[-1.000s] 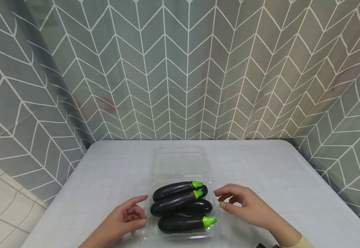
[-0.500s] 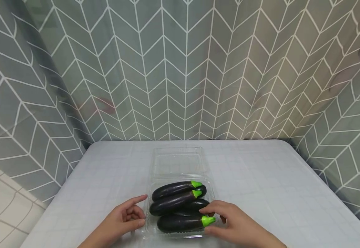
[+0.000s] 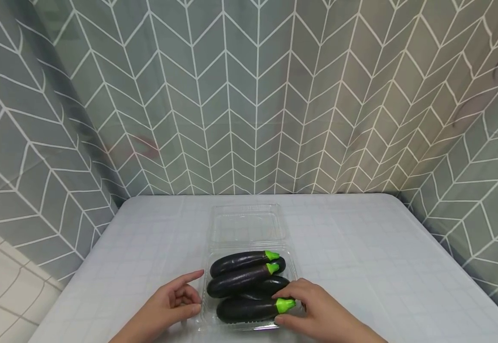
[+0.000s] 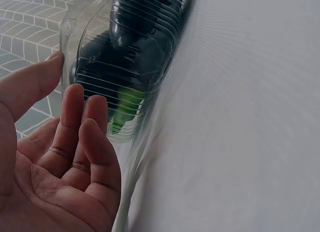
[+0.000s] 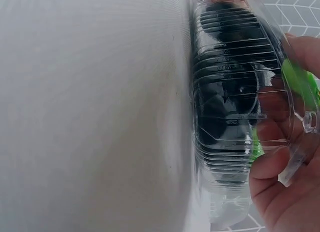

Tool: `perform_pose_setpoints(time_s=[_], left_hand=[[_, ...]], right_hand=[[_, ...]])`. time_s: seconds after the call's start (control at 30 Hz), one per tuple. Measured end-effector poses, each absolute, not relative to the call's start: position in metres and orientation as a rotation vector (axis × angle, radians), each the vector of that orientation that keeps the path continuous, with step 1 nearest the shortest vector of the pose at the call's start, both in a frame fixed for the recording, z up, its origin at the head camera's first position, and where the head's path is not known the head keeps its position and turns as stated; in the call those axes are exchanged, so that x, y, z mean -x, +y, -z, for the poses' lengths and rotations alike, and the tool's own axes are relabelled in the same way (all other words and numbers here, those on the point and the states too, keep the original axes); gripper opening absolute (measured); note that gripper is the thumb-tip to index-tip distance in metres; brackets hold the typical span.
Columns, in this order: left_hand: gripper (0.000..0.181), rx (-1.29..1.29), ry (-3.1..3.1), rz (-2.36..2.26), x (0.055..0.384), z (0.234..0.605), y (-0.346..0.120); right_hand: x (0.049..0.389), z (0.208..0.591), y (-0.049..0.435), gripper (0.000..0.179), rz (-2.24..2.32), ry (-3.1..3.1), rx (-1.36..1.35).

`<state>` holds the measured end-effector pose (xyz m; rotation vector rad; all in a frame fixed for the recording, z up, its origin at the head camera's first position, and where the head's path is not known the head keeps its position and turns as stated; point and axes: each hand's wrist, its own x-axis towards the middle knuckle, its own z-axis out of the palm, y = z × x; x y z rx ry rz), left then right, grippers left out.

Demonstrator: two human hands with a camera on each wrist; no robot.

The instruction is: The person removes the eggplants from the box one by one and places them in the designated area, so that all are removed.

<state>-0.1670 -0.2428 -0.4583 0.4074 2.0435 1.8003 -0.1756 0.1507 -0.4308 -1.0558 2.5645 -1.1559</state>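
Note:
My right hand [image 3: 317,309] has its thumb and forefinger on either side of the front eggplant [image 3: 242,309], pinching it near its bright green stem. That eggplant lies in a clear plastic clamshell box [image 3: 208,317] along with several others, one of them an eggplant [image 3: 240,282] stacked across the middle. In the right wrist view, the right hand's other fingers curl at the box's ribbed wall. My left hand [image 3: 167,302] is by the box's left side, its fingers relaxed and holding nothing. The left wrist view has its thumb [image 4: 42,79] right at the box's rim.
The box's clear lid [image 3: 249,226] lies folded back flat behind it. A white cloth covers the table [image 3: 351,238]. Grey curtains [image 3: 240,95] with a white chevron pattern hang at the back and both sides.
My right hand has moved left and down from beside the box onto the front eggplant's stem end, closing thumb and forefinger on it. The left hand has stayed in place.

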Motion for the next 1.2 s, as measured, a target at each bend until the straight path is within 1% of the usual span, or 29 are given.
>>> perform_pose_setpoints(time_s=[0.17,0.47,0.57,0.67,0.8,1.0,1.2], left_hand=[[0.075,-0.391,2.045,-1.798,0.167,0.457,-0.242],[0.076,-0.359,2.055,-1.783,0.166,0.458,-0.238],[0.076,-0.377,2.067,-1.778,0.166,0.458,-0.238],[0.076,-0.379,2.065,-1.781,0.166,0.457,-0.238],[0.077,-0.36,2.06,-1.789,0.167,0.457,-0.238],[0.075,-0.4,2.059,-1.799,0.165,0.457,-0.239],[0.073,-0.406,2.061,-1.803,0.164,0.457,-0.239]], right_hand=[[0.175,0.432,0.151,0.021,1.255,2.546,1.09],[0.18,0.419,0.165,0.02,1.418,2.41,0.674],[0.183,0.417,0.171,0.024,1.57,2.274,0.523],[0.186,0.419,0.177,0.025,1.784,2.124,0.44],[0.188,0.421,0.182,0.02,2.09,1.924,0.468],[0.191,0.422,0.189,0.032,2.388,1.615,0.564],[0.196,0.424,0.197,0.038,2.563,1.43,0.59]])
